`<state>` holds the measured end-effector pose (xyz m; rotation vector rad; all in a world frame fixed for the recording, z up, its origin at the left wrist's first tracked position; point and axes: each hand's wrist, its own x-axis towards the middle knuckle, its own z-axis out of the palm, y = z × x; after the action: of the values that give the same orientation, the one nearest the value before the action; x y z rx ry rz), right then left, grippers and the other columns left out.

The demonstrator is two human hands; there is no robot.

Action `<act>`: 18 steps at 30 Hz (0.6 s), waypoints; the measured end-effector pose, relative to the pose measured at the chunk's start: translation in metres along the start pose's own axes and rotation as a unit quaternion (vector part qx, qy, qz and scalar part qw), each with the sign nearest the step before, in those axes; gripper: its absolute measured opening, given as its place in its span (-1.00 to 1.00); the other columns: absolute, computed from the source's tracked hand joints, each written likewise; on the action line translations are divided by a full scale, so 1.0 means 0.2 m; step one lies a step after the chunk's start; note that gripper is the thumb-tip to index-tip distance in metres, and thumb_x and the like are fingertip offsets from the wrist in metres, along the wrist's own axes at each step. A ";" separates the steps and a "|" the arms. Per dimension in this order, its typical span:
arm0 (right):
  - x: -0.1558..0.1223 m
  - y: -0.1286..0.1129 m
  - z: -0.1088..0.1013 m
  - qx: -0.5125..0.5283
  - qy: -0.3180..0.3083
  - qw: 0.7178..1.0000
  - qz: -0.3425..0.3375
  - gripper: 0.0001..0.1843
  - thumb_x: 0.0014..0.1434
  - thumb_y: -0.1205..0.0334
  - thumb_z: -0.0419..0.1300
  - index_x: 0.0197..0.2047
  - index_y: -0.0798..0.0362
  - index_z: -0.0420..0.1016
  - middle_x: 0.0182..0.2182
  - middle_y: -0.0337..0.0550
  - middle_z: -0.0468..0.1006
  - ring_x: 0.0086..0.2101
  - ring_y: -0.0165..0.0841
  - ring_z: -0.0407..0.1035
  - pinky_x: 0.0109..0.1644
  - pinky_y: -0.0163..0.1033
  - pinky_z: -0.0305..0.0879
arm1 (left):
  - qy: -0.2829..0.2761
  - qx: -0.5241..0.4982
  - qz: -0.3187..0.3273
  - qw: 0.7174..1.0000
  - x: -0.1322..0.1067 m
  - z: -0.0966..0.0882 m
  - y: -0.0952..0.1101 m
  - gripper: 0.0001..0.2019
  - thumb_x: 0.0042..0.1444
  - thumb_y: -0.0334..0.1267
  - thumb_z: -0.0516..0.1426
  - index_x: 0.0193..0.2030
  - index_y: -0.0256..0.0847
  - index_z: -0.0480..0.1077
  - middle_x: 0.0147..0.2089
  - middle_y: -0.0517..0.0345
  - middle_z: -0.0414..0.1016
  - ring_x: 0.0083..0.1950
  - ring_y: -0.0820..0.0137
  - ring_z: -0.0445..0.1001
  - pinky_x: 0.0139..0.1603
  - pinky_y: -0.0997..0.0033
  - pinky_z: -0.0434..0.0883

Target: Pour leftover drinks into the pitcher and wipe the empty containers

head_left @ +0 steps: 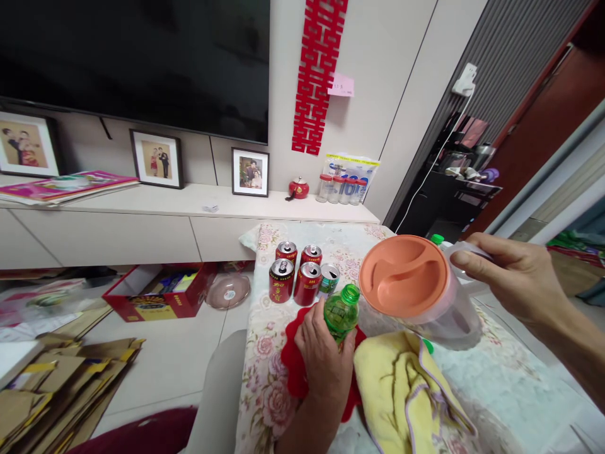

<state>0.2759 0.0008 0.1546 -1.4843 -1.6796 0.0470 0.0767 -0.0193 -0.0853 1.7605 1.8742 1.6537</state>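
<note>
My left hand is wrapped round a green plastic bottle, uncapped and upright over a red scalloped mat. In my right hand is the handle of a clear pitcher with an orange lid. The pitcher is tilted toward the bottle, its lid facing me; no liquid stream shows between them. A yellow towel lies crumpled below the pitcher. Several opened red cans and one green can stand just behind the bottle.
A floral cloth covers the table. A green cap lies beside the towel, and another green bottle top shows behind the pitcher. Lidded jars stand on the cabinet. On the floor are a red box and flattened cardboard.
</note>
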 end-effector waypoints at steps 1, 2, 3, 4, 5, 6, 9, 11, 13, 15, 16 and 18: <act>0.00 0.00 0.00 0.003 -0.003 1.000 0.004 -0.20 -0.24 -0.64 0.35 -0.68 0.03 0.44 -0.63 -0.25 0.22 -0.51 -0.39 0.09 -0.49 -0.26 0.01 | 0.000 0.001 -0.001 1.000 0.00 0.00 0.00 -0.34 0.19 -0.32 0.28 0.38 -0.20 0.16 0.21 -0.24 0.50 0.19 -0.07 0.54 0.13 -0.15 0.45; 0.01 0.00 0.00 0.005 -0.005 1.000 0.006 -0.21 -0.23 -0.62 0.35 -0.66 0.04 0.46 -0.63 -0.25 0.24 -0.50 -0.39 0.10 -0.49 -0.26 0.02 | 0.000 0.003 -0.001 1.000 0.00 0.00 0.00 -0.34 0.19 -0.33 0.29 0.38 -0.21 0.16 0.20 -0.24 0.51 0.18 -0.08 0.54 0.13 -0.15 0.45; 0.01 0.00 0.00 0.009 -0.007 1.000 0.007 -0.22 -0.22 -0.61 0.36 -0.65 0.04 0.48 -0.62 -0.25 0.25 -0.50 -0.38 0.11 -0.48 -0.25 0.02 | 0.000 0.004 0.000 1.000 0.00 0.00 0.00 -0.34 0.18 -0.33 0.29 0.38 -0.22 0.16 0.19 -0.24 0.52 0.18 -0.08 0.54 0.13 -0.15 0.45; 0.01 0.00 -0.01 0.012 -0.011 1.000 0.009 -0.23 -0.21 -0.59 0.37 -0.63 0.04 0.50 -0.61 -0.24 0.26 -0.49 -0.38 0.11 -0.48 -0.26 0.02 | 0.000 0.004 0.000 1.000 0.00 0.00 0.00 -0.34 0.17 -0.34 0.30 0.38 -0.23 0.16 0.18 -0.25 0.52 0.17 -0.09 0.54 0.12 -0.15 0.45; 0.01 0.00 -0.01 0.014 -0.014 1.000 0.009 -0.24 -0.21 -0.58 0.38 -0.63 0.04 0.50 -0.61 -0.24 0.27 -0.49 -0.38 0.12 -0.48 -0.26 0.02 | 0.000 0.004 0.001 1.000 0.00 0.00 0.00 -0.33 0.17 -0.34 0.30 0.37 -0.25 0.17 0.18 -0.26 0.52 0.17 -0.09 0.54 0.12 -0.14 0.46; 0.01 0.00 -0.01 0.015 -0.017 1.000 0.010 -0.24 -0.21 -0.58 0.39 -0.62 0.05 0.51 -0.61 -0.24 0.27 -0.49 -0.38 0.12 -0.48 -0.26 0.02 | 0.001 0.003 0.002 1.000 0.00 0.00 0.00 -0.33 0.17 -0.34 0.31 0.37 -0.26 0.17 0.18 -0.27 0.52 0.18 -0.10 0.54 0.12 -0.14 0.45; 0.02 0.00 -0.01 0.013 -0.021 1.000 0.006 -0.24 -0.21 -0.59 0.38 -0.61 0.05 0.53 -0.62 -0.24 0.27 -0.49 -0.38 0.12 -0.48 -0.26 0.02 | 0.000 0.001 -0.001 1.000 0.00 0.00 0.00 -0.34 0.17 -0.34 0.30 0.38 -0.24 0.17 0.20 -0.26 0.51 0.19 -0.09 0.53 0.12 -0.13 0.44; 0.03 0.00 -0.01 0.006 -0.023 1.000 0.001 -0.23 -0.20 -0.60 0.37 -0.59 0.05 0.55 -0.62 -0.24 0.27 -0.49 -0.38 0.12 -0.48 -0.26 0.02 | -0.002 0.001 -0.002 1.000 0.00 0.00 0.00 -0.33 0.17 -0.34 0.31 0.38 -0.23 0.17 0.20 -0.26 0.51 0.19 -0.09 0.53 0.13 -0.13 0.44; 0.04 -0.01 -0.01 -0.006 -0.027 1.000 -0.008 -0.22 -0.18 -0.62 0.34 -0.59 0.05 0.54 -0.62 -0.24 0.27 -0.50 -0.39 0.10 -0.48 -0.26 0.01 | -0.005 0.002 0.000 1.000 0.00 0.00 0.00 -0.32 0.16 -0.35 0.32 0.37 -0.25 0.17 0.19 -0.27 0.51 0.19 -0.10 0.52 0.12 -0.14 0.44; 0.04 -0.02 -0.01 -0.015 -0.032 0.999 -0.017 -0.21 -0.16 -0.62 0.32 -0.60 0.05 0.52 -0.62 -0.24 0.27 -0.51 -0.40 0.09 -0.49 -0.26 0.00 | -0.007 0.001 0.002 1.000 0.00 -0.01 0.00 -0.31 0.15 -0.36 0.32 0.37 -0.26 0.16 0.19 -0.27 0.52 0.19 -0.10 0.53 0.12 -0.15 0.44; 0.05 -0.02 -0.01 -0.018 -0.035 0.999 -0.021 -0.22 -0.14 -0.62 0.32 -0.60 0.05 0.52 -0.62 -0.25 0.28 -0.51 -0.40 0.09 -0.49 -0.27 -0.01 | -0.007 0.000 0.001 1.000 0.00 -0.01 0.01 -0.31 0.15 -0.36 0.32 0.38 -0.25 0.16 0.19 -0.27 0.52 0.18 -0.10 0.53 0.12 -0.15 0.44; 0.05 -0.02 -0.01 -0.023 -0.029 0.999 -0.031 -0.22 -0.13 -0.61 0.32 -0.59 0.05 0.51 -0.62 -0.25 0.29 -0.52 -0.41 0.10 -0.50 -0.27 0.00 | -0.006 -0.002 -0.001 1.000 0.01 -0.01 0.01 -0.30 0.15 -0.37 0.32 0.38 -0.23 0.16 0.19 -0.25 0.52 0.18 -0.09 0.53 0.13 -0.15 0.43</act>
<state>0.2745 0.0067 0.1644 -1.4768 -1.7838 0.0174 0.0761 -0.0196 -0.0829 1.7633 1.8644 1.6418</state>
